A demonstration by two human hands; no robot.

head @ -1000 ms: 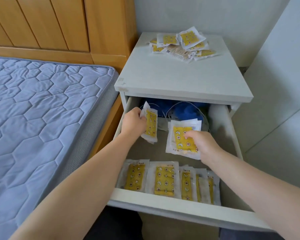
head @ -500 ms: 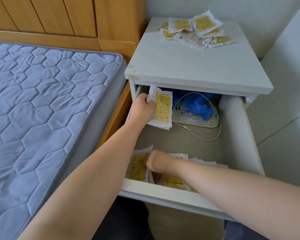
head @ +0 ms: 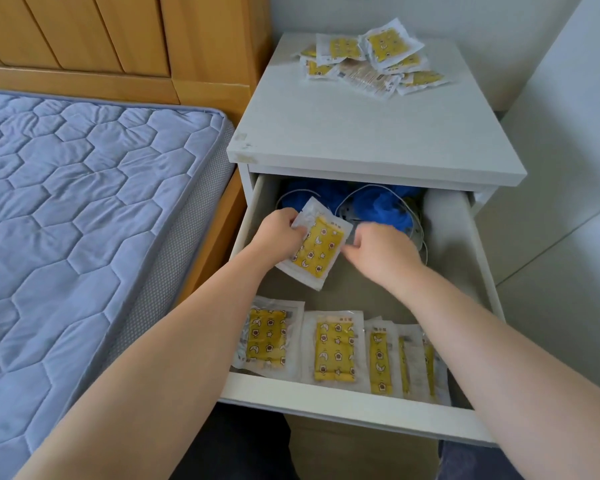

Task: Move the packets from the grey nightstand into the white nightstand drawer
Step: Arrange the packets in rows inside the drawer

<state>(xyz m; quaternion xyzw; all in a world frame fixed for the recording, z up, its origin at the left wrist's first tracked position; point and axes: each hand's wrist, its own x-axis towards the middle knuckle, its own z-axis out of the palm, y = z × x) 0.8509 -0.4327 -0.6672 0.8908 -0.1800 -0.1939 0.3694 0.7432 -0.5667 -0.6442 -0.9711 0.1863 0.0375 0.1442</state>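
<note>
Arms outstretched, left hand (head: 280,234) gripping, right hand (head: 383,252) curled

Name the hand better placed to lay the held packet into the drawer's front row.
Left, probably: the left hand grips the packet above the drawer; the right hand only curls beside its edge, grip unclear.

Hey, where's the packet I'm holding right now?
In the head view, the packet is over the middle of the open drawer, gripped by the left hand, with the right hand at its right edge.
</note>
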